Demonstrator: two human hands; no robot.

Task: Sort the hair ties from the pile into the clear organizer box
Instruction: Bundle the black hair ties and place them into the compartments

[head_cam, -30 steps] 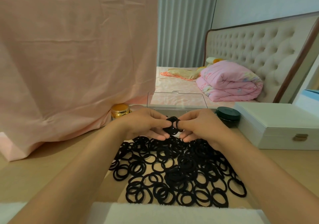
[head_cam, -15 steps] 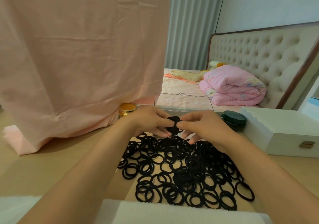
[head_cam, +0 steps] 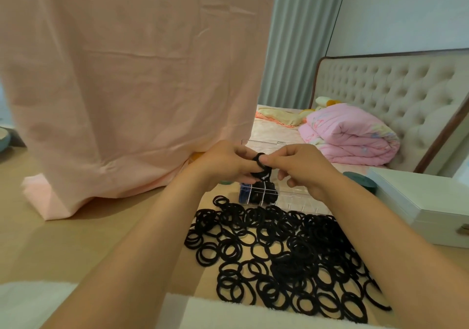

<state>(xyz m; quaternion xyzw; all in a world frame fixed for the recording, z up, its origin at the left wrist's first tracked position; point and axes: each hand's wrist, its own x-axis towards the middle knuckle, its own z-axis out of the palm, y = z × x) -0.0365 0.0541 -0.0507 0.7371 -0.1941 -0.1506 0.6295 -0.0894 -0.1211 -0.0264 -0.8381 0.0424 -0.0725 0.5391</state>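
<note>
Pile of black hair ties (head_cam: 279, 260) lay on the surface just in front of the clear organizer box (head_cam: 299, 198). Over the box's left end, left hand (head_cam: 224, 163) & right hand (head_cam: 303, 167) both pinched one small bundle of ties (head_cam: 261, 175), fingers (head_cam: 269, 160) curled on it. Bundle hung right above the dark-filled compartments, so the drop prob. ran straight down; left hand looked marginally nearer. Box lid (head_cam: 264, 143) stood open behind.

Pink sheet (head_cam: 121, 87) — white case (head_cam: 426, 201), quilt (head_cam: 350, 135).
</note>
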